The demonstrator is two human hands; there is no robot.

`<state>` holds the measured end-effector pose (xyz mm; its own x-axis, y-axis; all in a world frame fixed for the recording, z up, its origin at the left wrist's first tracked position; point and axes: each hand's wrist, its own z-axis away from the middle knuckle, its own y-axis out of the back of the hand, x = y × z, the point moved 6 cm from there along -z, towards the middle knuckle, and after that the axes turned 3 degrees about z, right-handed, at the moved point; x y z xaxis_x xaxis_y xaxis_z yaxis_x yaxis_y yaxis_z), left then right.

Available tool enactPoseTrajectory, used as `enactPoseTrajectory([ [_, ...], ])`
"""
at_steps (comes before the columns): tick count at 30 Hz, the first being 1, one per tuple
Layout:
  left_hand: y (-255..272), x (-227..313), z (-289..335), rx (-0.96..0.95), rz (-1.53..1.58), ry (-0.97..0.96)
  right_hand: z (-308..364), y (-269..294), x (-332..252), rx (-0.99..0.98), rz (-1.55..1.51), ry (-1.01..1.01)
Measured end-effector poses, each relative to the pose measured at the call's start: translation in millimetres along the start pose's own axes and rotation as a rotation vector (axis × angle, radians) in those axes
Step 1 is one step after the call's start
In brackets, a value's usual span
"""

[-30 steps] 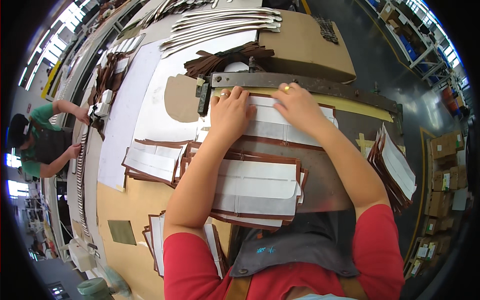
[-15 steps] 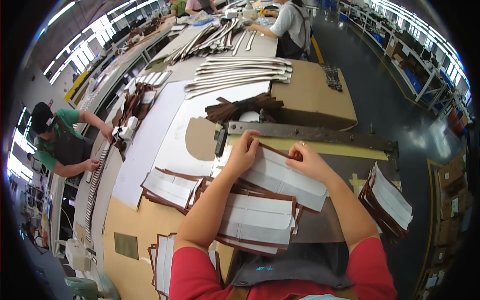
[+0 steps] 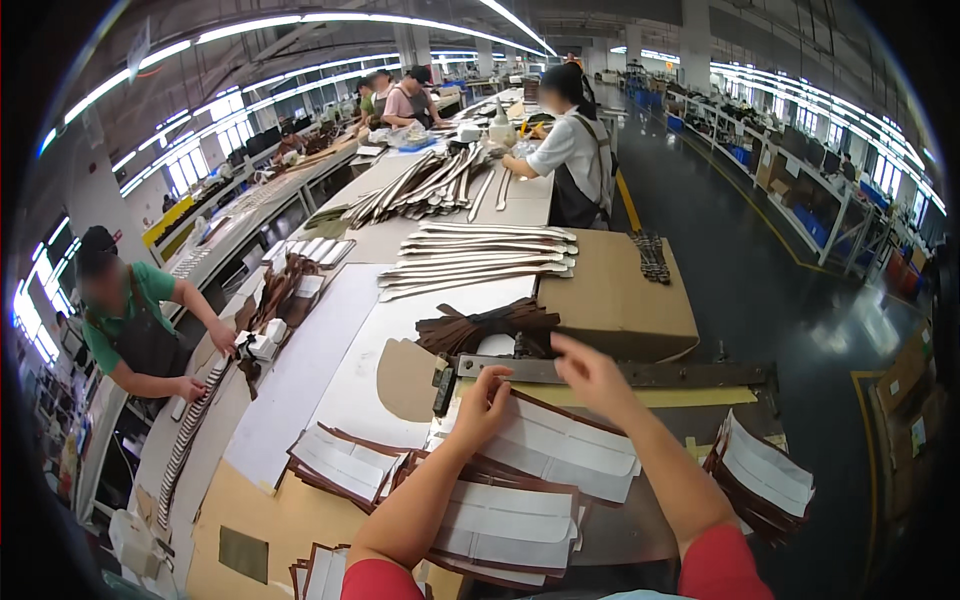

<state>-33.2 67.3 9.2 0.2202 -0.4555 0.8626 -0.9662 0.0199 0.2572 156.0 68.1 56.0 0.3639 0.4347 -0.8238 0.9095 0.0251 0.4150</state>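
Note:
A long panel [image 3: 560, 447] with a white backing and brown edges lies below the metal bar. My left hand [image 3: 484, 408] is at its upper left corner, with fingers closed on the edge. My right hand [image 3: 592, 380] is raised over the metal bar [image 3: 640, 374], its fingers apart and the forefinger stretched out to the left. Nothing shows in it. Just beyond the bar, a bundle of dark brown strips [image 3: 480, 326] lies near the right fingertips. Nearer me is a stack of similar white-backed panels [image 3: 505, 522], partly covered by my left forearm.
More panels lie in stacks at the left [image 3: 345, 462] and right [image 3: 765, 470]. Pale strips [image 3: 480, 255] and a cardboard box [image 3: 620, 295] stand beyond the bar. A person in green [image 3: 145, 320] works at the left, another in white [image 3: 575, 150] at the far end.
My right hand has left the panel's upper edge and moved up and left over the bar. My left hand stays at the panel's corner. The head view has tilted up.

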Motion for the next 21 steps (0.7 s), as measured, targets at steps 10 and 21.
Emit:
enactPoseTrajectory([
  [10,-5,6,0,-0.086,-0.013,-0.038,-172,11,-135,0.005,0.033,-0.042],
  [21,-2,21,2,-0.009,0.026,-0.133,5,-40,-6,-0.148,0.183,0.007],
])
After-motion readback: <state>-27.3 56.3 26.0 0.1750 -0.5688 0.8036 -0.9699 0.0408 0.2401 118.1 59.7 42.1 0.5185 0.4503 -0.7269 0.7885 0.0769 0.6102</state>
